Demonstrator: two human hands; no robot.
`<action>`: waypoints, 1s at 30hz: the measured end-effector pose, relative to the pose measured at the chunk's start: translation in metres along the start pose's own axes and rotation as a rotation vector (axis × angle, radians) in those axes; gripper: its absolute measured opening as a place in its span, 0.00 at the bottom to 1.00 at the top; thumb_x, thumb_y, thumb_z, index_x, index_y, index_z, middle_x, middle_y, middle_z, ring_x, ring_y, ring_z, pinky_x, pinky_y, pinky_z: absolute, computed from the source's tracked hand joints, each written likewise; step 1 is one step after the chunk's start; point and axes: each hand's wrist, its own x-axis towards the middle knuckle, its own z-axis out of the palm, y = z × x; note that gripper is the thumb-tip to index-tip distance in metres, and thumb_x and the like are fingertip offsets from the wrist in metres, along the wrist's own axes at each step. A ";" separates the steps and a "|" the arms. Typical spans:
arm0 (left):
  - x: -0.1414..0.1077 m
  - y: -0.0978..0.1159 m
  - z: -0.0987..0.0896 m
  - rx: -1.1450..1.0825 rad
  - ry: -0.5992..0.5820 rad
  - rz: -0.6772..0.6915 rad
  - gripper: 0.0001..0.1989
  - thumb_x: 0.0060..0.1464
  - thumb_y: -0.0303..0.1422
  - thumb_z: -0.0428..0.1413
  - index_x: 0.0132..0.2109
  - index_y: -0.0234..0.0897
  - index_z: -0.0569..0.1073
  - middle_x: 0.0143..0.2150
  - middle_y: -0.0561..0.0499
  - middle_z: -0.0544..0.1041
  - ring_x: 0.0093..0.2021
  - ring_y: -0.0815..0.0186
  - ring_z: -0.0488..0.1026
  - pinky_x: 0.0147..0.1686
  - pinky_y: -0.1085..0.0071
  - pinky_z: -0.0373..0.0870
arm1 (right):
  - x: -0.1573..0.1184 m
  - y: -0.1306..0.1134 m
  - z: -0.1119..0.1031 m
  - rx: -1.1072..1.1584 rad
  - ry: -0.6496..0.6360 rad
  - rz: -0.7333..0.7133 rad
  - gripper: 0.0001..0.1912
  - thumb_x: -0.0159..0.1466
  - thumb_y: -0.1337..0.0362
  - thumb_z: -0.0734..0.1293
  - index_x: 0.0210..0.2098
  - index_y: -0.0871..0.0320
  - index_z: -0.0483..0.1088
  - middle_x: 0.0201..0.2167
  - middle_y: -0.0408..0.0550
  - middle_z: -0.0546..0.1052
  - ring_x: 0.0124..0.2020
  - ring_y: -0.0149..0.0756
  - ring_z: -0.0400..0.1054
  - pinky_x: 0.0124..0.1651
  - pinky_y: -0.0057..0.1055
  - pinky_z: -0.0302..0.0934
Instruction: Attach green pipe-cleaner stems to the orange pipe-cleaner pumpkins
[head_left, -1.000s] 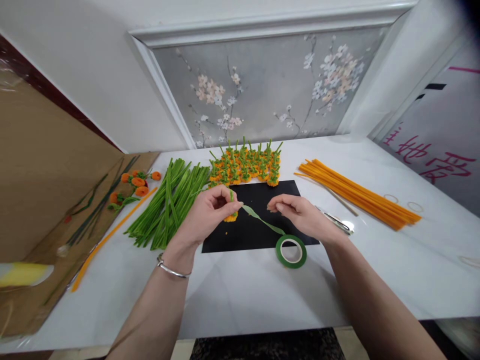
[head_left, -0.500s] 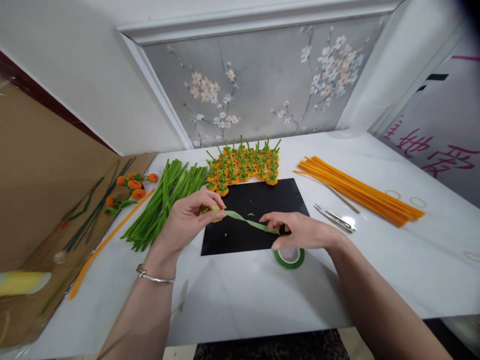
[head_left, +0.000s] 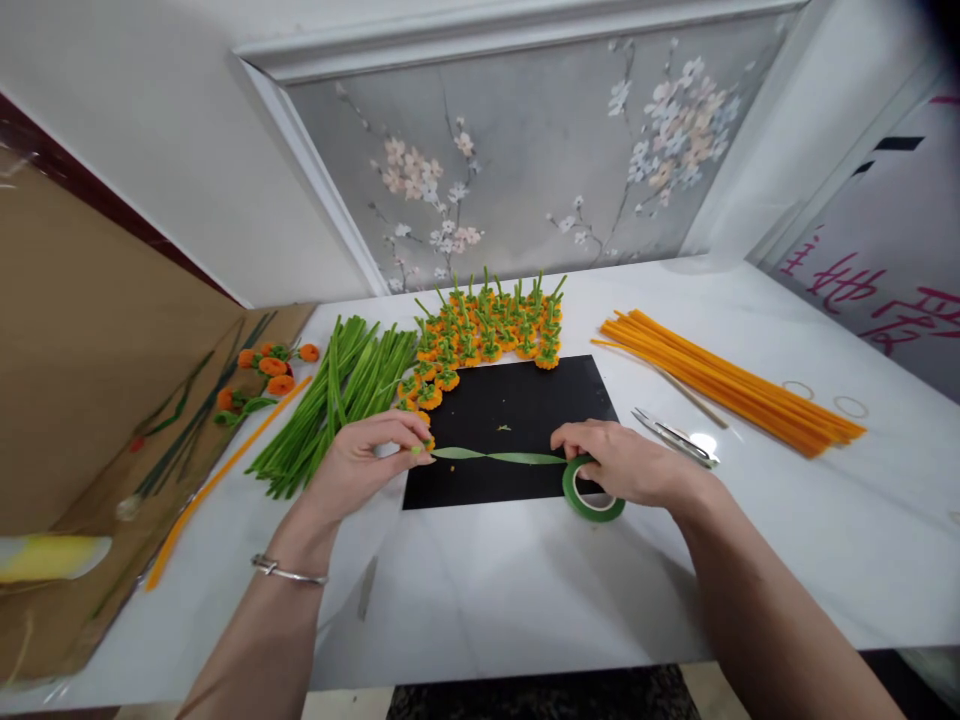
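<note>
My left hand (head_left: 373,458) is closed in a pinch at the mat's left edge. Between its fingertips are a small orange flower (head_left: 429,442) with a green stem, mostly hidden, and the end of a pale green floral tape (head_left: 525,459). The tape stretches, slightly twisted, across the black mat (head_left: 517,400) to my right hand (head_left: 619,462). That hand's fingers are closed on the green tape roll (head_left: 594,510), which is tilted over the mat's front right edge. Fuzzy orange flowers (head_left: 491,345) with upright green stems stand in rows behind the mat and down its left side.
Green pipe cleaners (head_left: 330,410) lie in a bundle at left, orange pipe cleaners (head_left: 735,385) at right. Tweezers (head_left: 675,437) rest beside the mat. Finished orange blooms (head_left: 274,370) lie on cardboard (head_left: 67,600) at far left. A framed panel (head_left: 525,150) stands behind the table.
My hands have moved apart, the left one left and down, the right one right. The tape between them is longer and straighter. The roll has shifted right and is now gripped by my right hand.
</note>
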 end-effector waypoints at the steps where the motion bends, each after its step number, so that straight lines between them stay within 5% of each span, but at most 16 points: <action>1: 0.000 0.000 0.002 0.003 -0.006 0.014 0.04 0.46 0.30 0.65 0.26 0.38 0.78 0.33 0.47 0.78 0.36 0.63 0.75 0.39 0.66 0.72 | 0.000 0.002 -0.001 -0.007 0.017 0.006 0.22 0.52 0.79 0.60 0.42 0.54 0.71 0.37 0.46 0.76 0.38 0.37 0.68 0.40 0.29 0.58; 7: 0.006 0.009 0.016 0.077 0.035 0.203 0.04 0.47 0.28 0.64 0.28 0.40 0.78 0.32 0.48 0.78 0.38 0.61 0.74 0.41 0.62 0.72 | -0.004 0.007 -0.009 -0.064 0.041 0.055 0.22 0.52 0.79 0.60 0.41 0.53 0.71 0.36 0.44 0.76 0.35 0.37 0.69 0.37 0.30 0.58; 10: 0.009 0.016 0.024 0.151 0.064 0.309 0.05 0.47 0.26 0.63 0.29 0.42 0.77 0.33 0.49 0.78 0.39 0.60 0.74 0.42 0.60 0.72 | -0.007 0.005 -0.014 -0.047 0.046 0.042 0.23 0.52 0.79 0.61 0.44 0.54 0.71 0.41 0.46 0.77 0.41 0.39 0.70 0.43 0.32 0.61; 13: 0.010 0.025 0.030 0.189 0.052 0.393 0.07 0.48 0.24 0.63 0.29 0.42 0.76 0.32 0.49 0.77 0.38 0.61 0.74 0.41 0.61 0.73 | -0.007 -0.005 -0.015 0.051 0.182 -0.050 0.17 0.58 0.73 0.64 0.45 0.53 0.71 0.45 0.47 0.76 0.47 0.41 0.70 0.50 0.36 0.62; 17: 0.011 0.037 0.033 0.227 0.049 0.418 0.06 0.49 0.25 0.62 0.29 0.42 0.75 0.31 0.50 0.77 0.37 0.61 0.74 0.40 0.62 0.73 | -0.001 -0.031 -0.003 0.291 0.412 -0.200 0.09 0.65 0.64 0.63 0.44 0.54 0.71 0.38 0.47 0.77 0.38 0.36 0.71 0.42 0.32 0.66; 22: 0.008 0.045 0.036 0.320 0.028 0.501 0.06 0.50 0.25 0.62 0.32 0.43 0.75 0.33 0.50 0.77 0.39 0.62 0.73 0.41 0.62 0.71 | 0.005 -0.055 0.014 0.415 0.395 -0.322 0.11 0.66 0.62 0.63 0.48 0.54 0.67 0.46 0.49 0.75 0.47 0.37 0.69 0.49 0.35 0.64; 26: 0.006 0.046 0.052 0.211 0.051 0.383 0.06 0.52 0.27 0.60 0.29 0.40 0.72 0.33 0.50 0.75 0.38 0.63 0.72 0.41 0.63 0.70 | 0.005 -0.059 0.017 0.419 0.372 -0.435 0.19 0.61 0.62 0.69 0.49 0.53 0.63 0.50 0.50 0.71 0.52 0.41 0.65 0.56 0.40 0.60; 30: 0.008 0.045 0.070 -0.108 0.092 0.015 0.11 0.52 0.31 0.61 0.26 0.37 0.66 0.33 0.50 0.71 0.34 0.67 0.70 0.33 0.70 0.68 | 0.005 -0.061 0.018 0.461 0.342 -0.371 0.18 0.59 0.64 0.71 0.46 0.54 0.63 0.46 0.49 0.69 0.38 0.33 0.69 0.42 0.32 0.66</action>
